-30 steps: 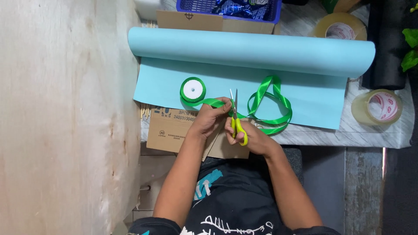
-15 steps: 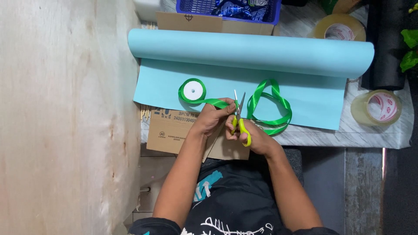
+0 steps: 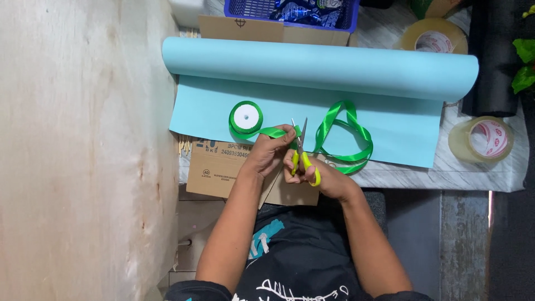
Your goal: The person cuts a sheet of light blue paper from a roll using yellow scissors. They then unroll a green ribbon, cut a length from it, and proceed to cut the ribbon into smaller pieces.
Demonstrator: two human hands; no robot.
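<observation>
Right hand (image 3: 317,173) grips yellow-handled steel scissors (image 3: 301,153), fingers through the loops, blades parted and pointing far. Left hand (image 3: 271,151) pinches a shiny green satin ribbon (image 3: 271,132) just left of the blades. Ribbon runs left to its green spool with a white core (image 3: 246,117), lying on a pale blue paper sheet (image 3: 390,122). Right of the scissors, loose ribbon loops (image 3: 345,136) lie on the sheet's near edge. Sheet's rolled part (image 3: 320,67) lies far. Clear tape roll (image 3: 482,139) at right on the marble desk (image 3: 479,175). Flat cardboard (image 3: 217,167) under left wrist.
</observation>
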